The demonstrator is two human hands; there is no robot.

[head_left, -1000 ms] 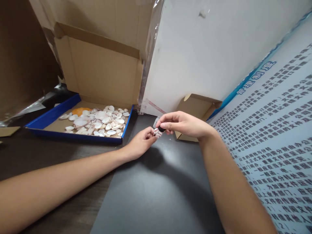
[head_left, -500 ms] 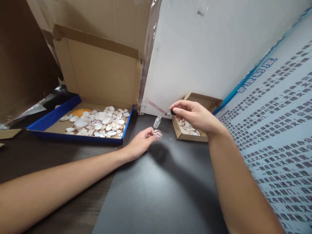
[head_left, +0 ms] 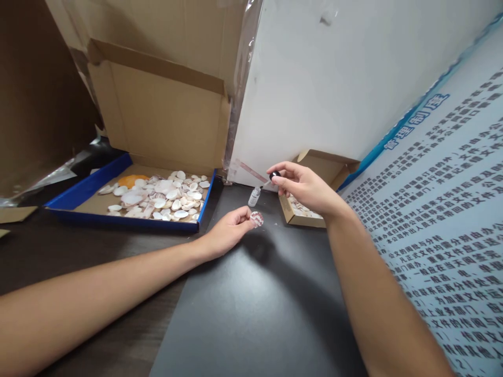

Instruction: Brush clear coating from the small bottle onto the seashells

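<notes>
Dark tabletop [head_left: 251, 314] underfoot of everything, white wall [head_left: 334, 78] behind, printed notice board [head_left: 444, 220] leaning at the right. Large open carton [head_left: 157, 104] at the back, its blue-edged tray [head_left: 90, 183] spread with pale shells [head_left: 161, 196], laid flat for easy picking. Small cardboard box [head_left: 310, 209] near the wall, holding more shells. Left hand [head_left: 226, 233] resting on the table, fingertips pinched on one ribbed shell [head_left: 257, 218], face tilted up, steadied against the surface. Right hand [head_left: 302, 186] raised just beyond, thumb and fingers closed on a black-capped applicator [head_left: 272, 177], probably a brush, tip angled down at the mouth of a tiny clear bottle [head_left: 254, 196] standing upright, close beside the shell for short reaches.
</notes>
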